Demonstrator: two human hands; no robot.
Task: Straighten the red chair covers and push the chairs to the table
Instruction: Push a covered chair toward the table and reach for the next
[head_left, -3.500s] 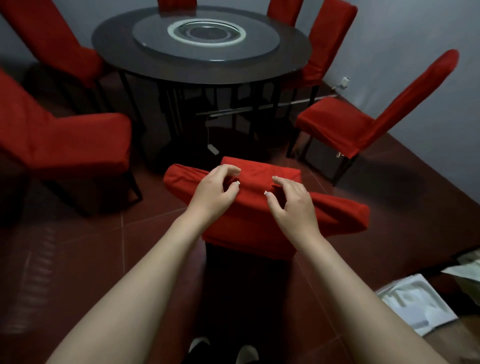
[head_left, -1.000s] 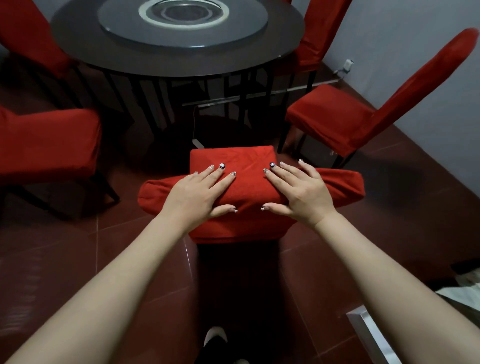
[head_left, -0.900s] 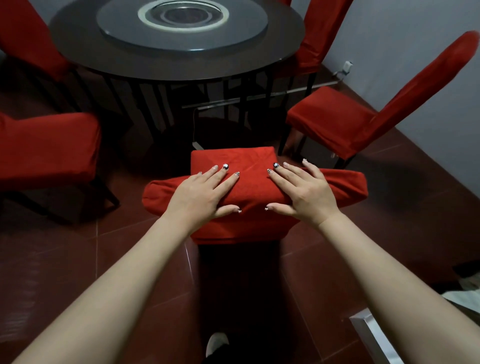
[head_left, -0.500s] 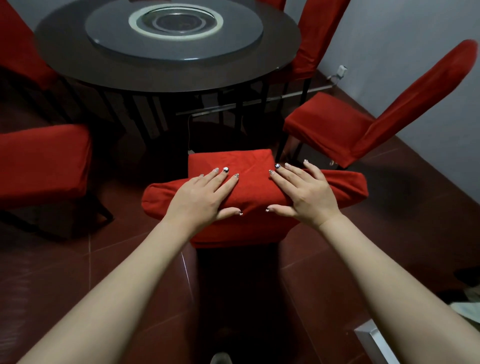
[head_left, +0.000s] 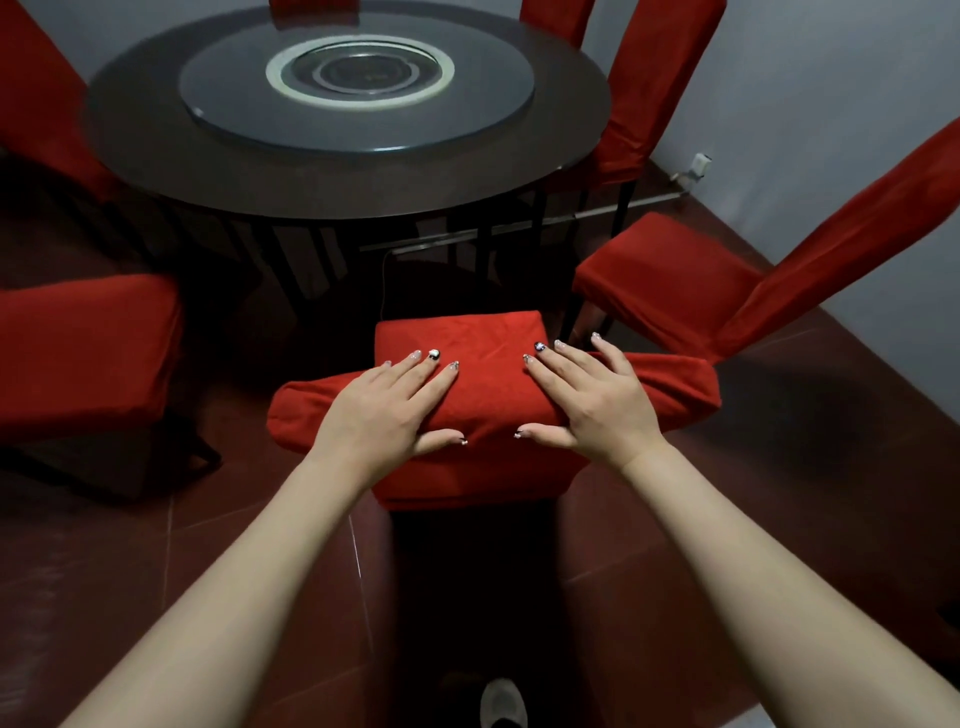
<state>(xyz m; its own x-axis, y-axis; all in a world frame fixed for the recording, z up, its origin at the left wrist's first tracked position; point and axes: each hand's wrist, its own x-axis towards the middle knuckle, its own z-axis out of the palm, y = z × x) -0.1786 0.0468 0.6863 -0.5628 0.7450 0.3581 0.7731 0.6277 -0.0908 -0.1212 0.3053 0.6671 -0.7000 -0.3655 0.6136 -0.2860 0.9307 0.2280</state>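
Left hand (head_left: 384, 410) and right hand (head_left: 592, 400) lie flat, fingers straight, clamping nothing, on the chair (head_left: 493, 400) back under them, table (head_left: 337, 171) beyond the fingertips; an uneven push could ruck the cover (head_left: 467, 467) or swing the chair into the neighbour (head_left: 670, 275) right of them.

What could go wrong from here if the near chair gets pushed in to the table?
1. The left hand and right hand lie flat on the near chair's cover, not gripping it; a push may drag the cloth and wrinkle it.
2. The right chair's seat stands close beside the near chair; the two could catch.
3. A cable hangs under the table, possibly in the chair's path.
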